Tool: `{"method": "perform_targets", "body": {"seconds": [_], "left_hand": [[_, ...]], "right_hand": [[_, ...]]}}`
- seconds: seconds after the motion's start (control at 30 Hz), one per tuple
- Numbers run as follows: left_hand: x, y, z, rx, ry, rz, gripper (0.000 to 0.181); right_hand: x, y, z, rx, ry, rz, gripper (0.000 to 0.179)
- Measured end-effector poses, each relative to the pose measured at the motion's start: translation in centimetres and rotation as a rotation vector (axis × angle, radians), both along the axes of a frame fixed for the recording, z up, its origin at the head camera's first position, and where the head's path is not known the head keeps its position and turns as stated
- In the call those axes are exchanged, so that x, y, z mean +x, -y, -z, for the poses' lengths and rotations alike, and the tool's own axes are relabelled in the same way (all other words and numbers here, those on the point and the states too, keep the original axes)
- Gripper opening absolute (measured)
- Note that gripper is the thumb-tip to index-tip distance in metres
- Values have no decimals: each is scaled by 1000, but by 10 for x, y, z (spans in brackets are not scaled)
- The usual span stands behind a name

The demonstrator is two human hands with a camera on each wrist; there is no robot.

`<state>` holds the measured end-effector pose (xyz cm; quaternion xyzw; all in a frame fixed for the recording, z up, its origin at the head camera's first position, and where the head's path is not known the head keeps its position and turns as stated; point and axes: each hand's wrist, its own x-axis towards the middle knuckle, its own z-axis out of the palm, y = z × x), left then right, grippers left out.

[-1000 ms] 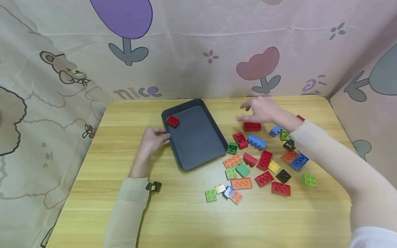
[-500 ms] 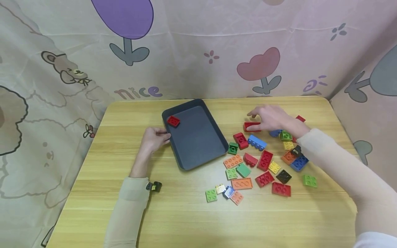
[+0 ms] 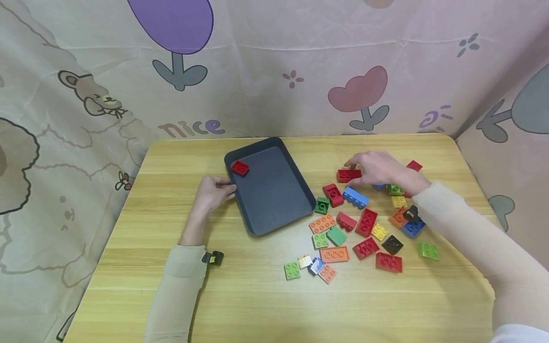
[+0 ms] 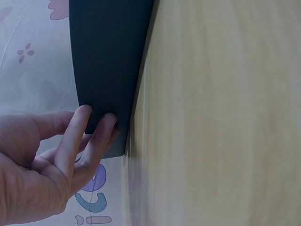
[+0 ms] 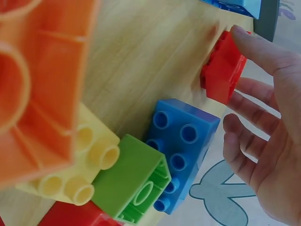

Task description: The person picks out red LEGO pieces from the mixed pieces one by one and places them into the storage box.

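Note:
At the left rim of a dark grey tray (image 3: pixel 274 190), my left hand (image 3: pixel 212 193) holds the edge. In the left wrist view its fingers (image 4: pixel 101 129) lie against the tray's outer wall (image 4: pixel 108 66). My right hand (image 3: pixel 377 169) is at the back of the brick pile, with thumb and fingers on either side of a red toy brick (image 3: pixel 346 175). The right wrist view shows the thumb tip at one side of that red brick (image 5: pixel 225 68) and fingers behind it. A smaller red brick (image 3: pixel 240 167) lies inside the tray's far left corner.
Several loose bricks spread right of the tray, among them a blue one (image 3: pixel 355 197), a dark green one (image 3: pixel 322 205) and an orange one (image 3: pixel 334 254). Beneath the right wrist are yellow (image 3: pixel 399 202) and light green bricks (image 3: pixel 395 189). A printed cloth (image 3: pixel 274 71) hangs behind the table.
My right hand has come down and slightly toward me, from above the red brick to around it. The left hand and tray stay in place.

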<state>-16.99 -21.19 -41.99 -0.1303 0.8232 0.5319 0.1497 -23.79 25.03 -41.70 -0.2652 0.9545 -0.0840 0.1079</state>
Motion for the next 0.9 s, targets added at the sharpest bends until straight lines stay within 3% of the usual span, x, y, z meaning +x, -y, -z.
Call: {"method": "perform_targets", "body": {"seconds": [0.9], "left_hand": [[0, 0, 0, 4, 2, 1, 43]], "right_hand": [[-1, -2, 8, 5, -13, -4, 47]]}}
